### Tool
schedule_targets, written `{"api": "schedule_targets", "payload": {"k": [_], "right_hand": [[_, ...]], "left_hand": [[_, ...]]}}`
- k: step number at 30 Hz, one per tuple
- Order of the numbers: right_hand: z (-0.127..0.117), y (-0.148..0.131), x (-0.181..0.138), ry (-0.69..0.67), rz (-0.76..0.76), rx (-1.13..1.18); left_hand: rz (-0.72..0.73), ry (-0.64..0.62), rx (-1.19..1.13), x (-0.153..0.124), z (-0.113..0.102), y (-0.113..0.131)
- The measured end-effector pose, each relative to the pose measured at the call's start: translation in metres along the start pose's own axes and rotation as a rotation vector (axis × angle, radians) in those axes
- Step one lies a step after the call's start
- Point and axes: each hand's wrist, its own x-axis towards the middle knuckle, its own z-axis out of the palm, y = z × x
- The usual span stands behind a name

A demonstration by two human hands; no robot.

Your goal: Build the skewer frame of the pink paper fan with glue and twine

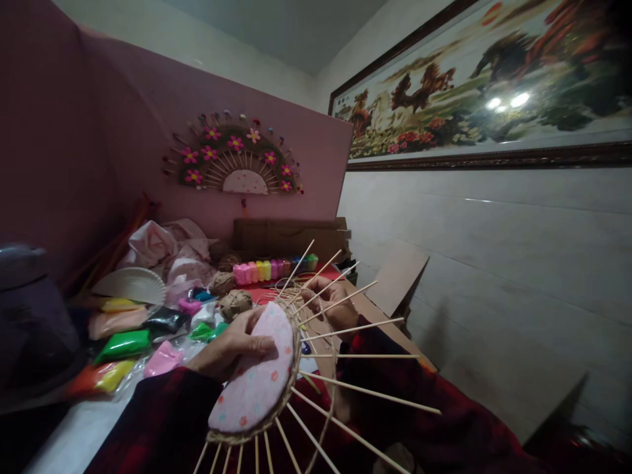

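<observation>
My left hand (pixel 241 345) grips a half-round fan base (pixel 269 378), its thumb flat on the front. Pale pink cloth with small printed flowers covers the base, and braided twine edges its curve. Several thin wooden sticks (pixel 365 388) fan out from that edge. Behind the upper sticks, the fingers of my right hand (pixel 333 303) are closed on a strand of twine (pixel 334 378), which loops down across the sticks. Those sticks partly cover my right fingertips.
Bagged coloured clay (pixel 123 345), a paper plate (pixel 131 286) and twine balls (pixel 236 304) lie on the left. Behind them stands a row of clay packs (pixel 266 270). A flowered fan (pixel 241 155) hangs on the pink panel. A dark jug-like object (pixel 34 322) stands far left.
</observation>
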Motion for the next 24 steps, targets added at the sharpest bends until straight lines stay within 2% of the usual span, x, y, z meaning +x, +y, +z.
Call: {"api": "schedule_targets", "payload": {"k": [7,13,24], "right_hand": [[0.0047,0.0025,0.0038,-0.084,0.043,0.088],[0.0069,0.0040,0.0068,-0.051,-0.020,0.080],[0.0015,0.0015,0.0050,-0.054,0.015,0.025]], "left_hand": [[-0.018,-0.033,-0.006,0.0009,-0.0011,-0.0016],[-0.035,-0.025,-0.006,0.0017,-0.0014,-0.0030],[-0.044,-0.039,0.001,0.0009,-0.0025,-0.0040]]}}
